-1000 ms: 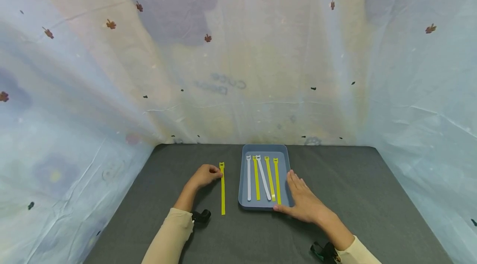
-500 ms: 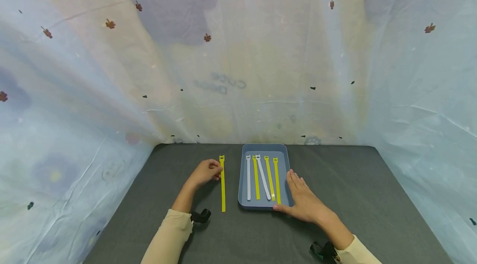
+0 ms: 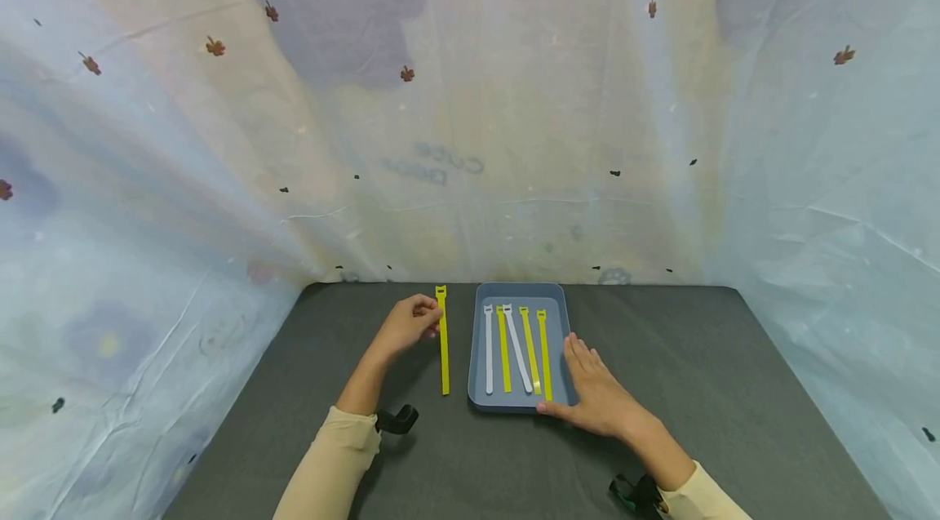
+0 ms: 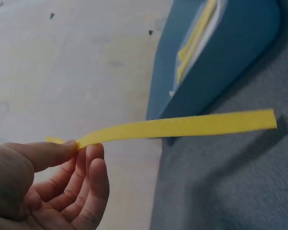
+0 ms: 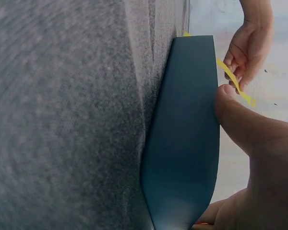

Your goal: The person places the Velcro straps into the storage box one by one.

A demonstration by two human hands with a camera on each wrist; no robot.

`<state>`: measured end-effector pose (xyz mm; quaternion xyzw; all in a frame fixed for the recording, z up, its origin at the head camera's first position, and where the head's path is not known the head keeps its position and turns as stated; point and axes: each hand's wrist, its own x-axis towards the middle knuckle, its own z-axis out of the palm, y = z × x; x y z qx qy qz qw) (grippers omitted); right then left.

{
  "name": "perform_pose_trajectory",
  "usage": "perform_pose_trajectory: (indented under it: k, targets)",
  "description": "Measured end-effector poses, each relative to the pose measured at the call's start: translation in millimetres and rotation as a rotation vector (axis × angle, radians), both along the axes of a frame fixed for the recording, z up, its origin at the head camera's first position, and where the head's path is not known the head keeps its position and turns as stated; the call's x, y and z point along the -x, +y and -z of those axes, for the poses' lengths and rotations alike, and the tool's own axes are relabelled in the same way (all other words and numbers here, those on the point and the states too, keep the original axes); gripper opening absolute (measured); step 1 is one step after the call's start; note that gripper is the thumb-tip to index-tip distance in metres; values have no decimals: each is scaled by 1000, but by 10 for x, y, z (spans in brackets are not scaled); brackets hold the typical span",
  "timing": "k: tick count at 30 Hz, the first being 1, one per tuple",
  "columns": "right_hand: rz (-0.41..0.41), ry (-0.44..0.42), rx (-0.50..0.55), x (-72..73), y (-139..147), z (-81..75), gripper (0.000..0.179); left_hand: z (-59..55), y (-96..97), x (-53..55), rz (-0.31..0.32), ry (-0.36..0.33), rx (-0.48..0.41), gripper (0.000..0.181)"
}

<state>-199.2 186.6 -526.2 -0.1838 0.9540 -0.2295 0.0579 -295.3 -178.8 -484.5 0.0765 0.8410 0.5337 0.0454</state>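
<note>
My left hand pinches a yellow cable tie strap between thumb and fingers, close to its slotted head. In the left wrist view the long tail of this strap sticks out to the right, raised over the cloth. To its right is a shallow blue-grey tray. Several white and yellow straps lie lengthwise inside, side by side, slotted heads at the far end. My right hand rests against the tray's near right corner, fingers extended along the side and thumb on the front rim.
Dark grey cloth covers the table. A pale patterned plastic sheet hangs behind and at both sides, meeting the table's far edge. Black bands are worn on both wrists.
The yellow strap, pinched in my left hand, has gone up from the cloth and away from me, slightly rightward. My right hand and the tray have stayed put.
</note>
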Motion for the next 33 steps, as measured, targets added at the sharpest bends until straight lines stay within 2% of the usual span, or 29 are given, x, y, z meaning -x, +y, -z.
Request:
perform_pose_trajectory:
  k: [10, 23, 28, 33]
  targets:
    - [14, -8, -1, -1, -15, -3, 132, -201, 176, -19, -1, 33, -12, 21]
    - [13, -14, 10, -13, -9, -25, 132, -337, 444, 0, 17, 45, -98, 22]
    - [21, -15, -1, 5, 4, -2, 132, -349, 584, -11, 74, 57, -107, 24]
    - [28, -21, -8, 17, 2, 13, 133, -309, 738, -40, 152, 43, -133, 23]
